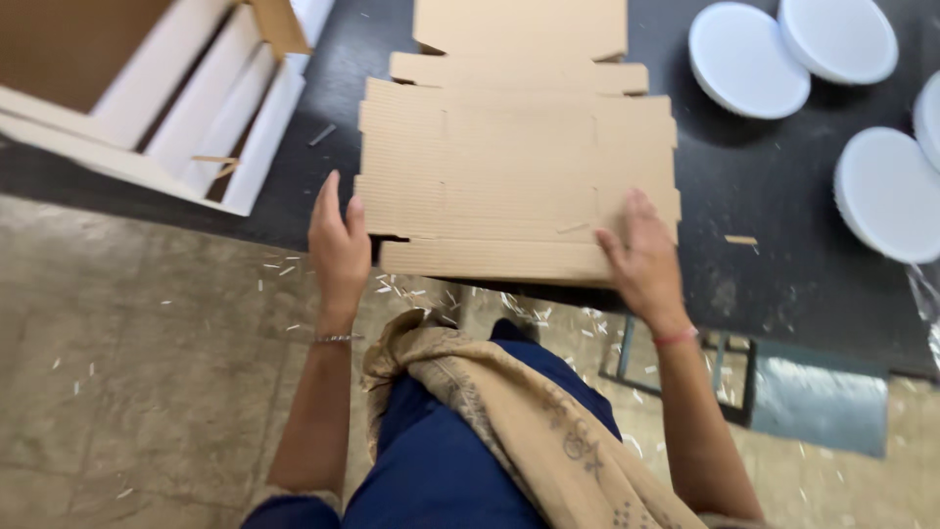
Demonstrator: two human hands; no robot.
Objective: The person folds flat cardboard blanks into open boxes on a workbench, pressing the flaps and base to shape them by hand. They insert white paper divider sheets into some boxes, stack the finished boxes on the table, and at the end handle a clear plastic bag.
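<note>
A dark table runs out of view on the right. On it lies a flat, unfolded cardboard box blank, its top edge cut off. White round discs sit beside it, some cropped. The left hand presses the blank's left edge, fingers straight. The right hand lies flat on its near right corner, fingers spread.
</note>
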